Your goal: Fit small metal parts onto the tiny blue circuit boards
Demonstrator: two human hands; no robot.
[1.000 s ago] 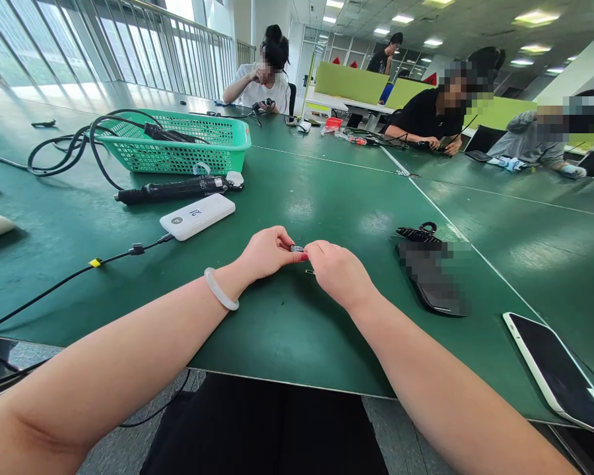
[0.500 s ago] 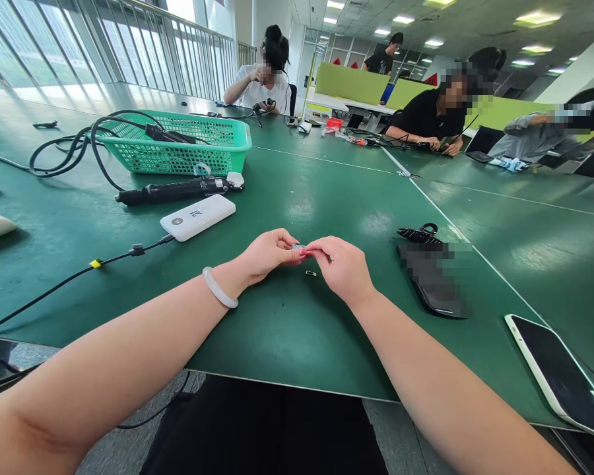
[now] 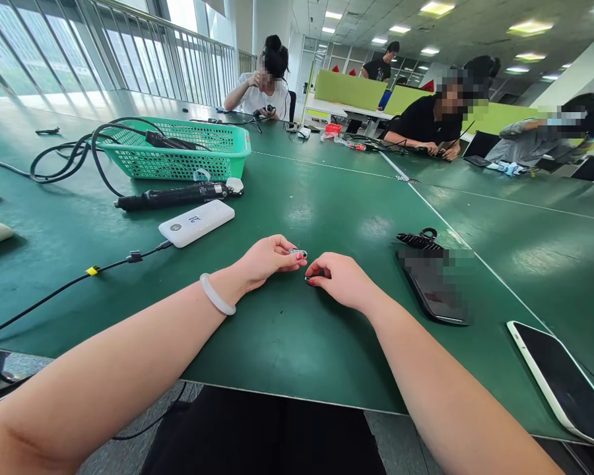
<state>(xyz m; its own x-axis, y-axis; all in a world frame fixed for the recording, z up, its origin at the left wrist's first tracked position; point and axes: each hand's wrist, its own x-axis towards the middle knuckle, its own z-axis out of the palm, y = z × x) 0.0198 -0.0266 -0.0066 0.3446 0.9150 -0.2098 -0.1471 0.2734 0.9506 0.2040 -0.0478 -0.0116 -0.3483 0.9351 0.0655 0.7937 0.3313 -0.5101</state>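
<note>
My left hand (image 3: 274, 258), a pale bangle on its wrist, is closed with thumb and fingers around a small silvery-grey part (image 3: 298, 253). The part's far end sticks out past the fingertips; its kind is too small to make out. Just right of it and lower, my right hand (image 3: 339, 277) is closed in a pinch at the table surface. Between its thumb and forefinger shows the end of a tiny black-and-white piece (image 3: 307, 278). The two hands are apart by a small gap.
Left on the green table (image 3: 277, 356) are a white power bank (image 3: 197, 224) with a cable, a black electric screwdriver (image 3: 173, 196) and a green basket (image 3: 178, 168). To the right lie a black hair claw clip (image 3: 420, 239), a dark case (image 3: 433, 290) and a phone (image 3: 559, 376). Several people sit beyond.
My right hand has come away from the part in my left hand and moved down to the tiny piece that lay on the table, now between its fingertips. My left hand still holds its part.
</note>
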